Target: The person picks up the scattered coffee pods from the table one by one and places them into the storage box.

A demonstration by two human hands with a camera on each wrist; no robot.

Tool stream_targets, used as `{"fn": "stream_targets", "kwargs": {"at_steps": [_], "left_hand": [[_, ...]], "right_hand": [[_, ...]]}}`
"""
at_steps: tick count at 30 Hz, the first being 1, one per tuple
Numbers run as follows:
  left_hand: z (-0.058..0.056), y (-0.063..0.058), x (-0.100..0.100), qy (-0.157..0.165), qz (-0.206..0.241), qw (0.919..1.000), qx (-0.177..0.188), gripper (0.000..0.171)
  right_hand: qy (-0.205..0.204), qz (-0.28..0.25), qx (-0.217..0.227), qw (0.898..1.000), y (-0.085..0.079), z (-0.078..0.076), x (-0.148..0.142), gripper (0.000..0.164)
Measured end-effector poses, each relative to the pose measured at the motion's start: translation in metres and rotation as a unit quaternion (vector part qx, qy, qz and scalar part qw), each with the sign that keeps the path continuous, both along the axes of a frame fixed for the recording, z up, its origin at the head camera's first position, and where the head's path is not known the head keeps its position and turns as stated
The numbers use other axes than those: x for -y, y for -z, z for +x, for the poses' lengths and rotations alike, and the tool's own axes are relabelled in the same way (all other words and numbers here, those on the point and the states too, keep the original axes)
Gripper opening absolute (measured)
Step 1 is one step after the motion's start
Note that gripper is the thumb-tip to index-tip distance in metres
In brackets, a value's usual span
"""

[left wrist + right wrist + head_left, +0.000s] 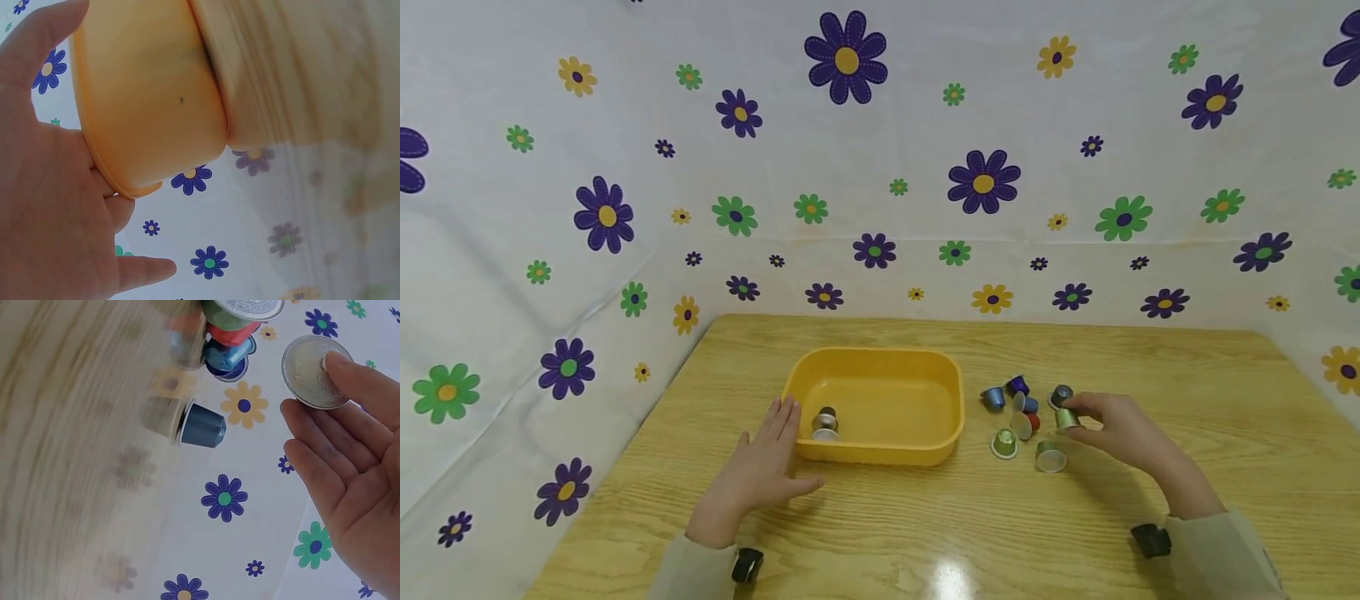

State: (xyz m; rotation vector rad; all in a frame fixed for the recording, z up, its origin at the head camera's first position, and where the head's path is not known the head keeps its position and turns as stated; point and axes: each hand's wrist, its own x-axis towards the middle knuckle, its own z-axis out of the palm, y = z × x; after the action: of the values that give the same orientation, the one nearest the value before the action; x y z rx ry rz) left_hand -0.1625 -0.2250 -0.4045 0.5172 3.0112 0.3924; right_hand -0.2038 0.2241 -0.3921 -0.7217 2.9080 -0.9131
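My left hand (756,471) rests its straight fingers against the left front corner of a yellow plastic tub (880,452), thumb spread away along the front. In the left wrist view the fingers lie at the tub's rim. Inside the tub's left front corner sit a few coffee capsules (826,421). My right hand (1123,433) pinches a pale green coffee capsule (1067,419) between thumb and fingers, above the table. Its foil lid (312,372) faces the right wrist camera. Close behind that hand, a dark blue-grey capsule (202,425) stands lid down on the table.
Right of the tub lie several loose capsules, among them a green one (1004,442), a red one (1026,426), blue ones (993,398) and another greenish one (1051,457). The wooden table (865,533) meets a flower-printed cloth (917,125) behind and at the sides.
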Motion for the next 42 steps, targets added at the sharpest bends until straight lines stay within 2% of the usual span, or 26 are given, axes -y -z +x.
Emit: {"fn": "stream_targets", "kwargs": {"at_steps": [10,23,31,38,42], "left_hand": [[-0.001,-0.001,0.001,0.0,0.0,1.0,0.003,0.101],[-0.001,0.0,0.0,0.001,-0.001,1.0,0.0,0.101],[-0.001,0.001,0.001,-0.001,-0.003,1.0,0.001,0.101],[-0.001,0.001,0.001,-0.002,-0.003,1.0,0.001,0.101],[-0.001,0.001,0.001,-0.001,-0.005,1.0,-0.002,0.101]], "right_hand": [[0.005,-0.01,-0.014,1.0,-0.001,0.002,0.006,0.03],[-0.027,-0.02,-0.026,0.999,0.002,0.0,0.029,0.029],[-0.036,-0.023,-0.046,0.998,0.0,-0.001,0.045,0.032],[-0.046,-0.036,-0.031,0.998,-0.005,-0.002,0.06,0.031],[-0.056,-0.043,-0.042,0.997,-0.007,-0.004,0.069,0.034]]}}
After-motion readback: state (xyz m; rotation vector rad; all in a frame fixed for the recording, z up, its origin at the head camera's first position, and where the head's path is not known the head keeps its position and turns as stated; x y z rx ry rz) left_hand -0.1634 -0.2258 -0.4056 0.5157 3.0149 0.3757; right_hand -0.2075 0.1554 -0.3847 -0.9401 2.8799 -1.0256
